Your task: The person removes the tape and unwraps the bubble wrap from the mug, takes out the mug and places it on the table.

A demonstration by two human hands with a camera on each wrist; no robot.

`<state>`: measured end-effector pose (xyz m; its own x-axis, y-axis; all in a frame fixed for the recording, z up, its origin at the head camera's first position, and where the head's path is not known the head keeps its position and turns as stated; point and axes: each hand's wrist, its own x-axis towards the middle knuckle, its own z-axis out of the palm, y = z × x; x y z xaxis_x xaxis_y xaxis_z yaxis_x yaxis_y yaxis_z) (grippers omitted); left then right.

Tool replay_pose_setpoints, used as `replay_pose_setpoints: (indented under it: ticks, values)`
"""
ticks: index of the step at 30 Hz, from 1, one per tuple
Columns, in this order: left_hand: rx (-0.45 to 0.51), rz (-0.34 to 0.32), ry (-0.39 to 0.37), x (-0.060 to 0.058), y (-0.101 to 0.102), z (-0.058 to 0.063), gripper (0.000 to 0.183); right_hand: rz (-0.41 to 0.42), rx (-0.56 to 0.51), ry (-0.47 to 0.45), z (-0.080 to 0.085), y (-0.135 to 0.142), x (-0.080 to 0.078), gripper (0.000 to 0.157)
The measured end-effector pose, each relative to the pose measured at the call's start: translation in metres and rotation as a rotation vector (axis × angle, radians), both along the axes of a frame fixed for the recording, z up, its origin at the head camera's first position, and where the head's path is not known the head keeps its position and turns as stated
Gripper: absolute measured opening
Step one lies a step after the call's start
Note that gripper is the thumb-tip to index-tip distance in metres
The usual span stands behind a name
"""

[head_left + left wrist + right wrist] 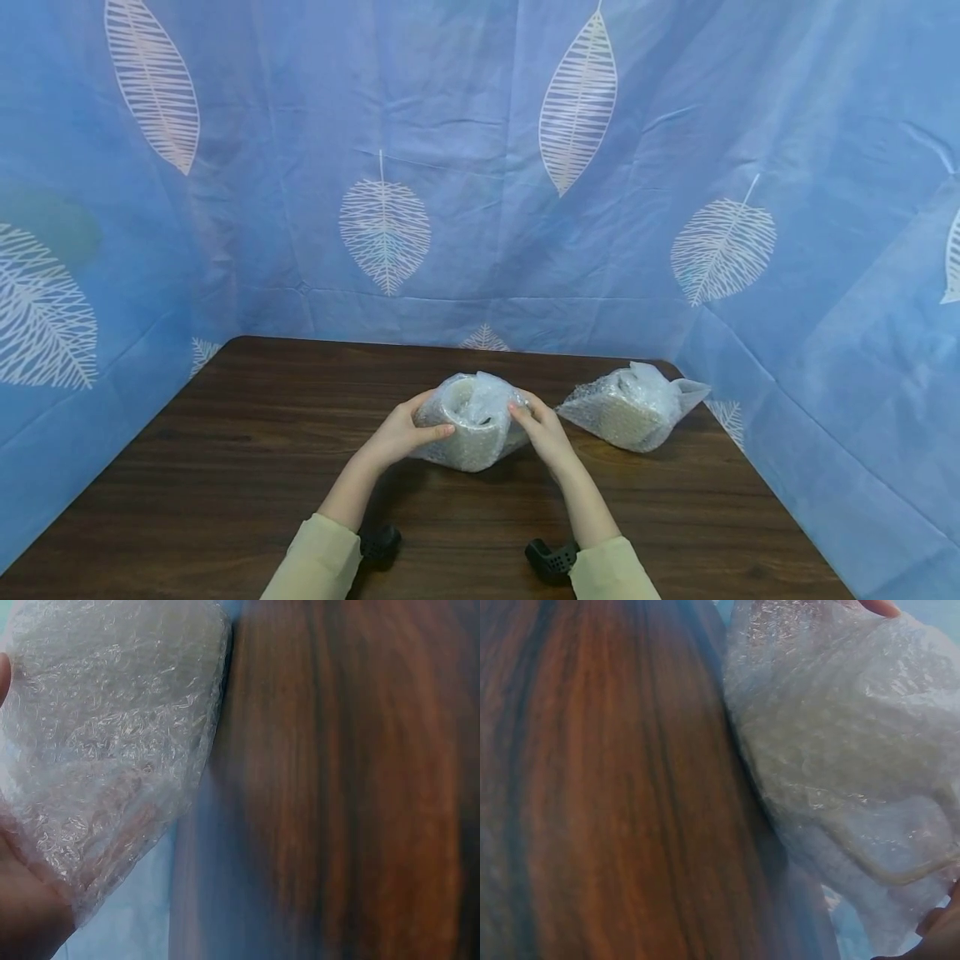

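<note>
A pale mug wrapped in bubble wrap [472, 442] is between the two hands, near the middle of the dark wooden table. Its round rim shows through the film from above, and a handle loop [889, 876] shows through in the right wrist view. My left hand [399, 433] holds the left side, thumb across the front near the rim. On the other side my right hand [543, 429] grips the wrapping, its thumb on the upper right part. Folds of wrap [120, 712] fill much of the left wrist view. Most fingers are hidden behind the bundle.
A second bubble-wrapped bundle [626, 417] lies to the right, near the table's right edge, with a loose flap of wrap sticking out. Blue leaf-patterned cloth [465, 225] hangs behind and beside the table [225, 467].
</note>
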<state>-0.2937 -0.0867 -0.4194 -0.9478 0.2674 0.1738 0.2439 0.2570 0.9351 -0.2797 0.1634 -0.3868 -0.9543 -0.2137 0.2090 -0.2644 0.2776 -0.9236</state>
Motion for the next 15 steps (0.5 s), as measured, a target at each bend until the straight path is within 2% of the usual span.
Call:
replay_pose_setpoints:
  ticks: [3,8,15]
  values:
    - [-0.003,-0.023,0.001,-0.002,-0.003,-0.002,0.073,-0.021,0.036,0.016,-0.004,0.002,-0.005,0.049]
    - [-0.017,-0.037,0.011,-0.002,-0.006,0.0,0.073,-0.046,0.086,0.102,-0.019,0.009,-0.02,0.053]
    - [-0.055,-0.004,0.026,-0.001,-0.006,0.004,0.073,-0.045,0.086,0.238,-0.014,0.006,-0.018,0.05]
